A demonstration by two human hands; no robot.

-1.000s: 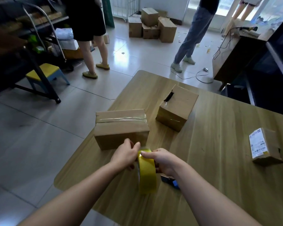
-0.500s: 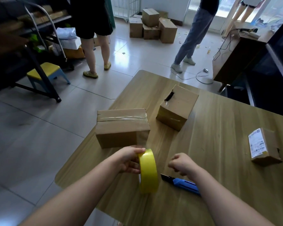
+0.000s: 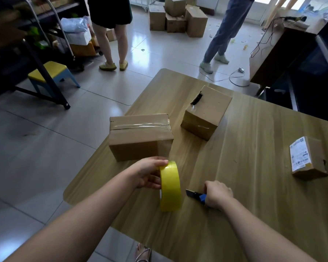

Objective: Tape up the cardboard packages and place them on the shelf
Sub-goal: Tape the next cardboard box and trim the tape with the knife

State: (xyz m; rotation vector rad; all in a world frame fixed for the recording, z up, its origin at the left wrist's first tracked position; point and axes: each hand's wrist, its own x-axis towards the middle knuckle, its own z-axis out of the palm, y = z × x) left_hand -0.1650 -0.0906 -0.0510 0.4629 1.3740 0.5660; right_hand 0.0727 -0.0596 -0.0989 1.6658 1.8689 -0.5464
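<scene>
Head view: taping the near-left box, with the cutter in hand to sever the strip.

The left hand [image 3: 148,174] grips the yellow tape roll [image 3: 170,186], held on edge just in front of the near-left box [image 3: 140,140], whose top seam carries a clear strip. A sheen at that box's near-right corner suggests tape runs from it to the roll, though I cannot be sure. The right hand [image 3: 218,194] curls over the blue handle of the utility knife [image 3: 196,195], which lies on the table [image 3: 254,214] just right of the roll, blade pointing left. The next move likely calls for lifting the knife, keeping the tape taut with the left hand, and cutting close to the box, clear of the fingers. Two more boxes wait: the far box [image 3: 206,112] near the middle and the labelled box [image 3: 309,159] at the right.
</scene>
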